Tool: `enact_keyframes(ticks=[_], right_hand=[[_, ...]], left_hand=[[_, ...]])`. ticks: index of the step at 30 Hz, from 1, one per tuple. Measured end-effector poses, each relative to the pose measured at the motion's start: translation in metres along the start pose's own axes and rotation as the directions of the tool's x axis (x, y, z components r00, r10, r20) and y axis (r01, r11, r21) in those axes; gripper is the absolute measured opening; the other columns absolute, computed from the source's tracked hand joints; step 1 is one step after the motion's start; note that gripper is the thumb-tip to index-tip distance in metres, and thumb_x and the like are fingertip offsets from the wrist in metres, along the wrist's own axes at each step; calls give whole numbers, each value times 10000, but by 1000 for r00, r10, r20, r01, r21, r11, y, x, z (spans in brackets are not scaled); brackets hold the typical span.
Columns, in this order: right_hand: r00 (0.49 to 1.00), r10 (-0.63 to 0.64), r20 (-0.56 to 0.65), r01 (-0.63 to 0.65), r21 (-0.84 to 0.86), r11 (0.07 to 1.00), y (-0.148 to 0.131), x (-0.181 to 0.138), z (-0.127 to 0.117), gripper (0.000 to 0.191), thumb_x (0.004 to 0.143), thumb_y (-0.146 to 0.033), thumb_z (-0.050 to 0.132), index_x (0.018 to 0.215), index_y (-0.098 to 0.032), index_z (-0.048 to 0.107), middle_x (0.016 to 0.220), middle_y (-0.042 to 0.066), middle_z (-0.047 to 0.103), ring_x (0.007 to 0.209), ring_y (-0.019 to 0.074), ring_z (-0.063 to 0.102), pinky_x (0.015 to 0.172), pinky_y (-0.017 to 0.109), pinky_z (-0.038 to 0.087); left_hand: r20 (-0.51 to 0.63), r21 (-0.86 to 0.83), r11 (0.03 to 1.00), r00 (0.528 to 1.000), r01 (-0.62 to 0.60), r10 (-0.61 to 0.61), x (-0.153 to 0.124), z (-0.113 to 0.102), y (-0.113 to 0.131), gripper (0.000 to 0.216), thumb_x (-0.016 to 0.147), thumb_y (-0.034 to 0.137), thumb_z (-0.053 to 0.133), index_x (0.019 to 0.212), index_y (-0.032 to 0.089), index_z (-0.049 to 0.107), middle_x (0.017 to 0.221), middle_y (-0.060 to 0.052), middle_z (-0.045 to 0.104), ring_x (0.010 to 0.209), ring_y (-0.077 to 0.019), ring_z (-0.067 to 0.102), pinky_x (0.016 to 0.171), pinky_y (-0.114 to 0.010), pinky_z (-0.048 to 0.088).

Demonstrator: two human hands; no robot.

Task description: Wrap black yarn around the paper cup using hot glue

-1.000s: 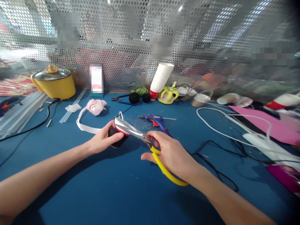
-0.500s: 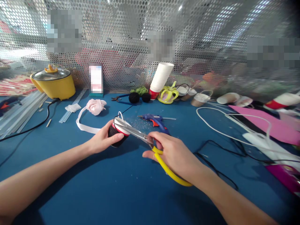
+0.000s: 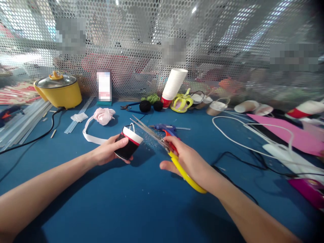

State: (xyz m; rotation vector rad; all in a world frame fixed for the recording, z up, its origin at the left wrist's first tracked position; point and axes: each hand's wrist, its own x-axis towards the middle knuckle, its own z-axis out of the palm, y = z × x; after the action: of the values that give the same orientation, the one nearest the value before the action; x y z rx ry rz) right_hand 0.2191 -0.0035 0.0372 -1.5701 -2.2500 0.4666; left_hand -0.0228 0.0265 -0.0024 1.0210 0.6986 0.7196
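Observation:
My left hand [image 3: 111, 150] grips a small paper cup [image 3: 129, 143] wrapped in black yarn, with a red band and a white rim. The cup leans to the right, and a thin white loop stands at its rim. In my right hand [image 3: 188, 158] are scissors [image 3: 152, 132] with yellow handles, their blades slightly apart and pointing up and left. The blade tips are beyond the cup's rim, apart from it. A blue hot glue gun [image 3: 164, 127] lies just behind the scissors. Black yarn balls [image 3: 145, 106] sit farther back, with a loose strand in front.
A pale pink ribbon roll [image 3: 103, 116] lies left of the cup. At the back stand a yellow electric pot [image 3: 59, 92], a phone [image 3: 104, 86], stacked paper cups [image 3: 175, 84] and a yellow-green basket [image 3: 181, 103]. Black cables [image 3: 235, 160] and pink sheets [image 3: 286, 131] lie right. A perforated metal screen [image 3: 136, 50] rises behind.
The scissors have moved off the cup's rim, up and to the right. The black strand no longer reaches the cup. My left hand has turned the cup, showing more of its side.

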Motion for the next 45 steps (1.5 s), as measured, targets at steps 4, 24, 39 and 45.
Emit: enact_keyframes(ticks=[4,24,39,45], right_hand=[[997,-13,74,12,14,1000,-5,0,0,537,620,-474,674,1034,-215,451,864,28,583,678,161,557,621,282,460],[991,-130,1,129,-131,983,-5,-4,4,514,608,-517,675,964,-210,466,900,46,547,810,193,532,723,329,444],[991,-134,-25,127,-190,974,-8,-5,1,472,645,-587,595,914,-210,499,842,41,557,724,175,528,665,315,437],[988,-151,-40,140,-201,969,-7,-5,2,474,665,-613,551,912,-211,507,805,36,563,678,163,526,631,294,431]], left_hand=[[14,-21,1000,1000,-14,14,2,-1,-2,518,692,527,596,1001,123,497,794,-74,578,653,-190,617,548,-310,514],[18,-21,999,999,-47,47,0,2,-7,504,690,488,623,1005,131,459,797,-73,592,656,-181,609,560,-311,512],[5,-2,1000,1000,-24,24,-1,6,-6,553,662,515,634,1016,128,458,782,-65,590,654,-179,606,577,-319,497],[-20,29,999,1000,-18,18,-2,8,-6,584,649,532,634,1016,116,453,775,-66,587,649,-173,603,584,-315,497]])
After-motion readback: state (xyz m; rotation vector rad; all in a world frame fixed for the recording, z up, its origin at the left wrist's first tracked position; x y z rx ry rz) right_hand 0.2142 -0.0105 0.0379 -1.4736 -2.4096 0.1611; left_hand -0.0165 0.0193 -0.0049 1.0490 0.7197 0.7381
